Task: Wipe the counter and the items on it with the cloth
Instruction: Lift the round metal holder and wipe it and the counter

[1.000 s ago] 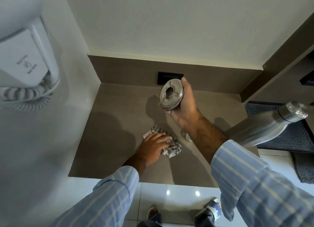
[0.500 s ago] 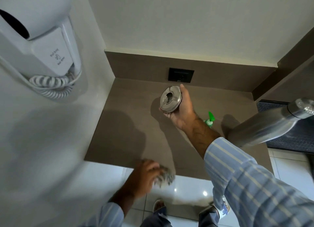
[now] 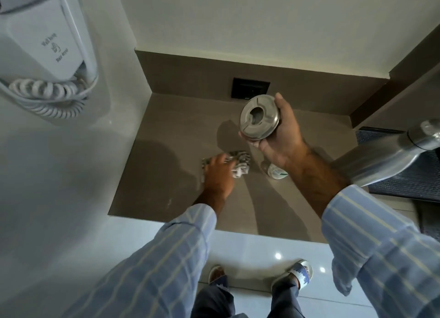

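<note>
A brown stone counter (image 3: 166,174) fills the corner below me. My left hand (image 3: 217,174) presses a crumpled grey-and-white cloth (image 3: 240,163) onto its middle. My right hand (image 3: 283,136) holds a round steel ashtray (image 3: 259,116) lifted above the counter, its open top tilted toward me. A small clear bottle (image 3: 273,171) stands on the counter just under my right wrist, partly hidden by it.
A white wall-mounted hair dryer (image 3: 47,43) with a coiled cord hangs on the left wall. A black socket plate (image 3: 250,87) sits in the back splash. A tall steel bottle (image 3: 385,155) leans in at right. Glossy floor tiles and my feet lie below.
My left hand dropped with the cloth off the counter's front edge, then came back onto the counter's middle. My right hand keeps the ashtray raised.
</note>
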A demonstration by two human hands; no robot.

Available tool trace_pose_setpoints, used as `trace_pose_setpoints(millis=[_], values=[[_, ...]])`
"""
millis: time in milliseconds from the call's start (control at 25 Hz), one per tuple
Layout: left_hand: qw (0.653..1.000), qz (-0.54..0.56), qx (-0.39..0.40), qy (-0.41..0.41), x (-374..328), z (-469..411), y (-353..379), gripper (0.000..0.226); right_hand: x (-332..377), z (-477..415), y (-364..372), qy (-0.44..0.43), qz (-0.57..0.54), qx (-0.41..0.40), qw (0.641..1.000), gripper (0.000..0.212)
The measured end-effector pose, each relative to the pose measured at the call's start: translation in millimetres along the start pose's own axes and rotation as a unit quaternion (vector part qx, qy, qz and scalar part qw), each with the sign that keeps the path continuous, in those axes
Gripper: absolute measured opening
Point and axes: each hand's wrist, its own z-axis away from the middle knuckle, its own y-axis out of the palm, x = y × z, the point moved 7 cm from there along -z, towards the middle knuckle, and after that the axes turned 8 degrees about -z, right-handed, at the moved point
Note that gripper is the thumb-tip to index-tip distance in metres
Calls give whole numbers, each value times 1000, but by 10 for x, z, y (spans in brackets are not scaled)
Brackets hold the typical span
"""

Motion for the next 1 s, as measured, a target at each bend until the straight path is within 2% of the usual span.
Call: trace_pose_setpoints(millis=[120, 240, 400, 480, 520, 560, 600, 680, 720, 760, 840, 1000], values=[[997, 17, 9, 73, -360, -3, 30, 42, 159, 29, 34, -13, 2, 15, 1000, 67], [986, 0, 20, 166, -428, 167, 18, 48, 203, 45, 105, -14, 2, 29, 999, 66], [967, 19, 33, 252, -184, 951, 29, 57, -16, 28, 109, 27, 3, 33, 999, 68], [942, 39, 64, 326, -121, 1440, 70, 55, -208, -11, 92, 55, 7, 29, 998, 62], [937, 62, 72, 337, -69, 1575, 67, 53, -314, -39, 74, 70, 11, 23, 997, 59], [944, 95, 52, 311, 37, 1567, -2, 51, -424, -70, 49, 85, 14, 17, 996, 58], [961, 140, 5, 240, 242, 1435, -115, 50, -536, -103, 9, 99, 16, 8, 995, 57], [975, 195, -104, 25, 946, 1087, -347, 49, -752, -189, -104, 119, 27, -17, 992, 54], [977, 166, -120, -60, 1303, 952, -427, 50, -852, -231, -173, 125, 43, -28, 991, 50], [981, 116, -112, -109, 1585, 842, -460, 49, -949, -270, -247, 130, 61, -41, 989, 46], [988, 38, -71, -135, 1871, 762, -396, 46, -1137, -331, -400, 133, 76, -77, 985, 39], [994, -6, -82, -76, 1615, 1254, -139, 53, -1349, -441, -643, 113, 106, -128, 980, 31]])
